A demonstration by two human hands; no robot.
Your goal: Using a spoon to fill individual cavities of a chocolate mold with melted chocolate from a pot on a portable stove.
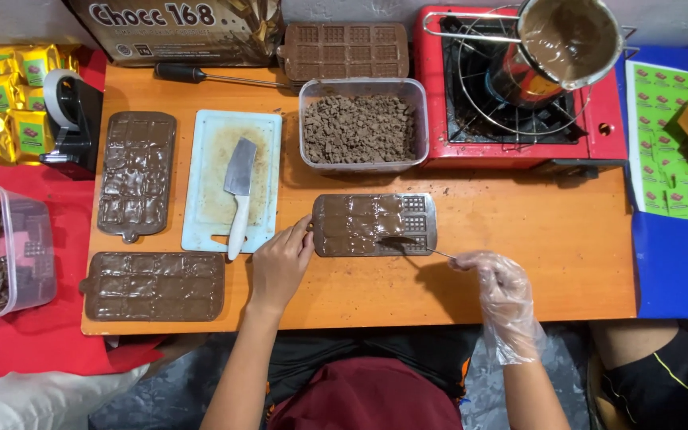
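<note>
Chocolate mould nearly filled

Overhead view of an orange desk [519, 239]. At its middle lies a grey mould [374, 224], long side left to right. Most cells hold glossy brown chocolate; judging by the bare grid cells at its right end, a few are left to fill. The left hand [282, 263], bare, presses fingertips on the mould's left edge. The right hand [503, 291], in a clear glove, pinches a spoon [408, 243] whose bowl rests over the mould's near right part. Two filled moulds [137, 175] lie at the left, beside a board with a knife [239, 195]. A tub of chocolate chunks [362, 127] sits beyond.
</note>
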